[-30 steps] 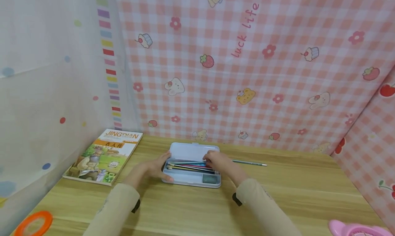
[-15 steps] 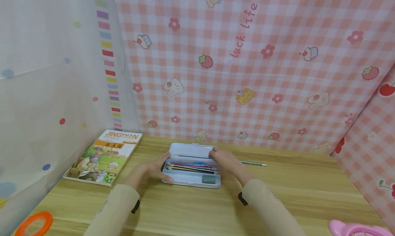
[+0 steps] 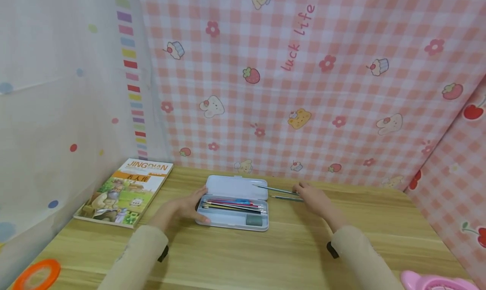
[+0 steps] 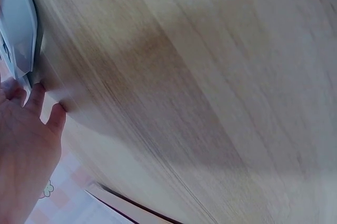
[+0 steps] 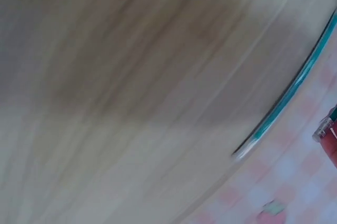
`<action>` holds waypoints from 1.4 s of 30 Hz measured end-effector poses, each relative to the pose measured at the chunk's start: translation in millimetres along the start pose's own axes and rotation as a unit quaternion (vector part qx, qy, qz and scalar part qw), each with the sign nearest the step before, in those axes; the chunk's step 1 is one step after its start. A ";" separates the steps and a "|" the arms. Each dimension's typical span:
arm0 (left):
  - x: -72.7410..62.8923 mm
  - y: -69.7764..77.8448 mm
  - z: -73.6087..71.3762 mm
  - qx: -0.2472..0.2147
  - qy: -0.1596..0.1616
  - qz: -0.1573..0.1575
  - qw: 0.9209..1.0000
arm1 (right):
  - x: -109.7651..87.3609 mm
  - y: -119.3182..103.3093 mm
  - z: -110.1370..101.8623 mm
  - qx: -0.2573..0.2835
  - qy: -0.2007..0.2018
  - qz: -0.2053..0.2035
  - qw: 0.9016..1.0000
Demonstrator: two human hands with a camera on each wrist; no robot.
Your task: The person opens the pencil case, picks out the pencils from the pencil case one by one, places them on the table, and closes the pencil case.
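Pinching a thin teal pencil [image 3: 276,189], the right hand [image 3: 314,197] is probably laying it by a matching pencil [image 3: 287,198], next needing soft letting-go, while the spread left hand [image 3: 190,205] is steadying the open white box [image 3: 228,221].

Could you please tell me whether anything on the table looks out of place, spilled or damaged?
One mild oddity: a slender teal pencil lies loose on the wood-grain tabletop, beside the open pale-blue rectangular pencil case, while several other pencils lie inside. Nothing appears spilled or damaged.

Prob. home study nook, w/ desk [image 3: 250,258], book [image 3: 123,193], pencil case [image 3: 228,218] & cartoon cloth [image 3: 281,92].
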State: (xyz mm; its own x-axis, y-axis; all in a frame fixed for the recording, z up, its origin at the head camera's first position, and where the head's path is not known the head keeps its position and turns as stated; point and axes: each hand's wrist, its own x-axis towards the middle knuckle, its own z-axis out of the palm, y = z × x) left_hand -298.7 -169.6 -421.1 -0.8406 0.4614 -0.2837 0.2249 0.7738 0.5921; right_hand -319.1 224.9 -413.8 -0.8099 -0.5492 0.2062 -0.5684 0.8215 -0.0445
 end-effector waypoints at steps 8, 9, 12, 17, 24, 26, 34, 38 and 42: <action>1.0 -1.3 -1.1 -0.006 -0.002 0.006 1.000 | -28.3 27.3 -3.5 -0.004 -0.020 0.029 0.999; 1.0 -1.5 -1.2 -0.005 -0.002 0.006 1.000 | -31.0 28.4 -3.1 -0.005 -0.022 0.028 0.999; 1.2 -1.6 -0.6 0.002 -0.004 0.008 1.000 | -38.7 31.1 -0.2 -0.003 -0.017 0.021 1.000; 0.8 -1.8 -0.7 0.004 -0.004 0.009 1.000 | -42.8 32.2 3.0 0.015 -0.028 0.029 0.999; 0.2 0.1 -0.5 0.003 -0.009 -0.003 1.000 | -39.5 31.8 3.4 0.024 -0.036 0.039 0.998; -0.3 0.6 -0.7 0.004 -0.008 -0.004 1.000 | -38.9 31.8 3.0 0.033 -0.037 0.042 0.998; 0.4 0.1 -0.2 0.002 0.000 0.009 1.000 | -40.6 33.9 7.8 0.029 -0.040 0.033 0.998; 0.3 -0.1 -0.2 -0.006 -0.003 0.002 1.000 | -39.9 33.2 7.9 0.026 -0.039 0.040 0.998; 0.5 -1.1 0.6 -0.006 -0.006 -0.002 1.000 | -39.4 32.8 8.8 0.020 -0.030 0.041 0.999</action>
State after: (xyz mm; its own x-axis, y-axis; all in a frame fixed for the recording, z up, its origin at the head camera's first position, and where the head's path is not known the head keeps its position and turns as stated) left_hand -299.0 -170.0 -422.3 -0.8358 0.4635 -0.2942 0.2162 0.7705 0.5997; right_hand -307.1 272.2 -431.9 -0.8605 -0.4896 0.1412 -0.5042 0.8580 -0.0978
